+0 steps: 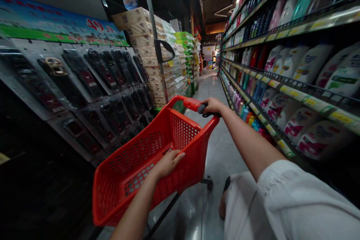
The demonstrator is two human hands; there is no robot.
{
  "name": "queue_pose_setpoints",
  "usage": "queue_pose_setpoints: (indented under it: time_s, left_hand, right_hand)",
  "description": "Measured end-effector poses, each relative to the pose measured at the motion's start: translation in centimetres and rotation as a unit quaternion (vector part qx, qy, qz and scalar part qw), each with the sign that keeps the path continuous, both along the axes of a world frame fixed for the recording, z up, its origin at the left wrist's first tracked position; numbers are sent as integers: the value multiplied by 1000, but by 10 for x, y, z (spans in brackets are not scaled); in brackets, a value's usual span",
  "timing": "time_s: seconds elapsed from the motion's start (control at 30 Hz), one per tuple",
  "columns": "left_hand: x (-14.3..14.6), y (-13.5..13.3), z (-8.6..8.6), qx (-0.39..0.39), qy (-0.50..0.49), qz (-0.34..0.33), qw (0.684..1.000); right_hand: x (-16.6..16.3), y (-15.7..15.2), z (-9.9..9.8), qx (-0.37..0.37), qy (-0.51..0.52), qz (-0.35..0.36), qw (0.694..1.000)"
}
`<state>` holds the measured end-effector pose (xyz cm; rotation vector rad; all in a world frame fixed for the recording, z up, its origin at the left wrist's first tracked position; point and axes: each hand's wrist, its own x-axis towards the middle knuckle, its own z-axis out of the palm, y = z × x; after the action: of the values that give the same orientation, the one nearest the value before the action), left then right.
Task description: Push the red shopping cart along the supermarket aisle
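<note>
While both hands bear on it, shopping cart (194, 157): red plastic with perforated walls, at 7 o'clock from the view centre, set askew on the tiled floor (210, 88).
Right hand (212, 107): closed around the dark-gripped end of the push handle (191, 104), just off centre toward 3 o'clock.
Left hand (168, 163): laid over the near side rim, toward 6 o'clock and apart from the right hand; whether its fingers grip cannot be told.
Cart handling, done: both hands placed on the cart.
Cart handling, left: judged in progress; its end point cannot be read from this view. No goods show in the visible part of the basket.
Header sign (64, 24): 10 o'clock, red figures "49" and a smaller "9"; remaining characters illegible.
Packaged belts (81, 69): 9 o'clock, hung in rows; card print illegible.
Stacked packs (140, 41): 11 o'clock; brand unreadable.
Pump-free shampoo-type bottles (291, 62): 2 to 4 o'clock, blue and pink label print, too blurred to confirm a brand.
Shelf-edge price tags (311, 101): 4 o'clock, yellow and white, figures unreadable.
</note>
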<state>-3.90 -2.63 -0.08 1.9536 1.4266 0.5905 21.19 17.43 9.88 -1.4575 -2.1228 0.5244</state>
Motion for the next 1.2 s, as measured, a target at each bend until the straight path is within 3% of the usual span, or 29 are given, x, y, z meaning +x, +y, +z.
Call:
queue_pose_setpoints:
  time_s: [0.1, 0.17, 0.33, 0.47, 0.6, 0.67, 0.77, 0.87, 0.97, 1.1, 1.2]
  left_hand:
    - [2, 2, -2, 5, -14, 28, 1000]
    - [2, 3, -3, 4, -21, 35, 999]
    - [0, 3, -3, -5, -47, 12, 999]
    - [-2, -3, -1, -5, -69, -1, 998]
    - [-4, -7, 0, -18, -82, 1, 996]
    - [-4, -7, 0, -26, -89, 9, 996]
    - [-2, -5, 0, -33, -102, 15, 994]
    - [1, -2, 0, -42, -119, 15, 992]
    - [3, -1, 0, -50, -120, 18, 991]
    - [7, 1, -1, -33, -98, 35, 994]
    - [10, 4, -2, -8, -62, 44, 997]
  right_hand:
    - [6, -6, -12, 7, 118, -93, 989]
    - [9, -21, -22, 41, 133, -135, 981]
    - [1, -69, -37, 203, -20, -97, 974]
    - [-13, -81, -21, 178, -181, -46, 966]
    - [-21, -55, 2, 115, -206, -48, 971]
    - [-18, -34, 9, 91, -157, -50, 982]
    - [-4, -6, 6, 15, 73, -66, 995]
    - [11, 7, -9, -26, 256, -95, 962]
    - [18, 4, -27, -4, 325, -129, 937]
    - [15, -9, -50, 50, 408, -174, 895]
    - [3, -23, -66, 140, 490, -241, 826]
